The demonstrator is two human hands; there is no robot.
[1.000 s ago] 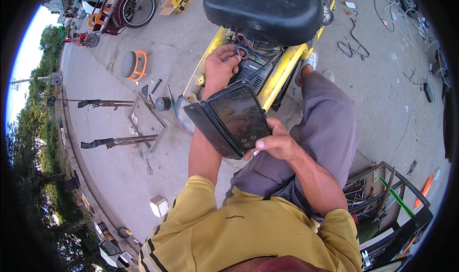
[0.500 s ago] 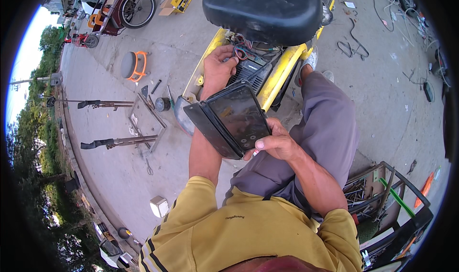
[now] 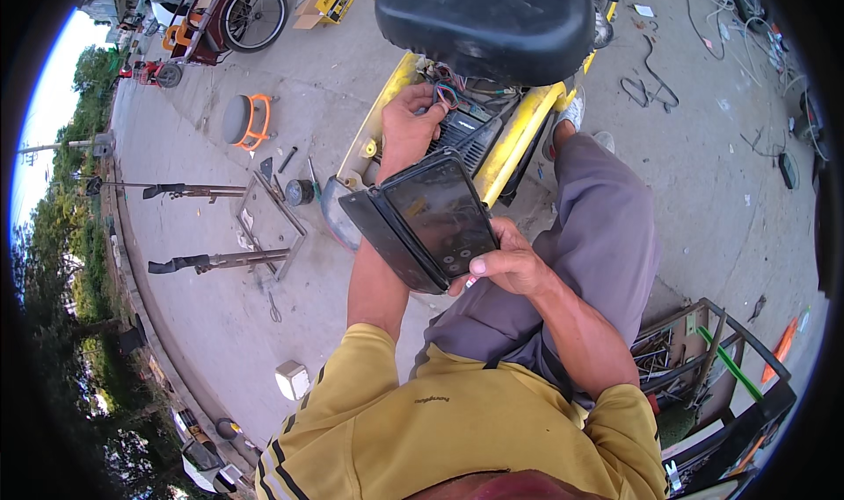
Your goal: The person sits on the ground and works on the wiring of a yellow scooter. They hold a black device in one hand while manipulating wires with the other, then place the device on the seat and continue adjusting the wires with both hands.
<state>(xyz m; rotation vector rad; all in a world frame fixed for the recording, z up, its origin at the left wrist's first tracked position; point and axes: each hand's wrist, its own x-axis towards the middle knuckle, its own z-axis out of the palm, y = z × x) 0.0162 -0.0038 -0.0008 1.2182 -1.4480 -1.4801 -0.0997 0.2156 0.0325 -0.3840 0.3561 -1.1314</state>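
My left hand (image 3: 411,124) is closed with its fingertips on a bundle of coloured wires (image 3: 447,93) inside the open body of a yellow scooter (image 3: 519,144), just above a black finned box (image 3: 462,135). My right hand (image 3: 510,258) grips a black phone (image 3: 440,214) in an open flip case, screen up, held over my left forearm and below the box. A small white item with red on it (image 3: 471,281) shows at my right fingers, too small to make out. The scooter's black seat (image 3: 483,21) overhangs the wiring.
A metal stand (image 3: 272,262) with loose tools beside it lies to the left, near an orange-legged stool (image 3: 246,117). A crate of tools (image 3: 716,368) is at lower right. Loose cables (image 3: 651,87) lie at upper right; a tricycle (image 3: 246,16) stands at upper left.
My left hand has shifted very slightly among the wires. The phone and my right hand have stayed where they were.
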